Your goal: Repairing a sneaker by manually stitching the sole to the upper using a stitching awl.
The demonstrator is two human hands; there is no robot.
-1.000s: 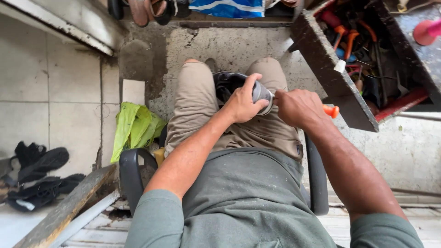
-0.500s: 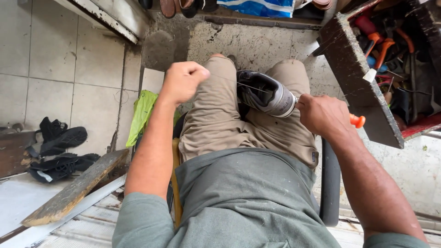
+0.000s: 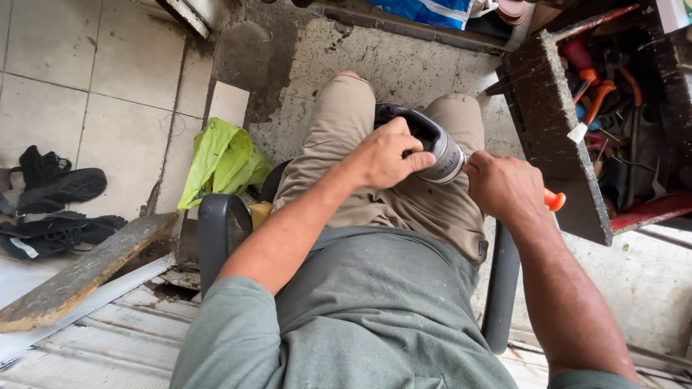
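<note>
I sit in a black armchair (image 3: 216,238) with a dark shoe (image 3: 431,137) that has a grey heel band resting on my lap. My left hand (image 3: 386,155) grips the shoe from above, fingers curled over its heel. My right hand (image 3: 504,187) is closed at the heel end, right against the shoe, holding a tool with an orange handle (image 3: 553,199) that sticks out to the right. The tool's working end is hidden by my fist. My legs are in tan trousers.
A worn wooden box (image 3: 559,137) full of tools stands at the right by my knee. A yellow-green bag (image 3: 223,162) lies on the floor at the left. Black shoes (image 3: 50,202) and a wooden plank (image 3: 79,274) lie further left.
My left hand had risen off the shoe to the left half a second ago; it has come back down and grips the heel again. The right hand stays at the heel end.
</note>
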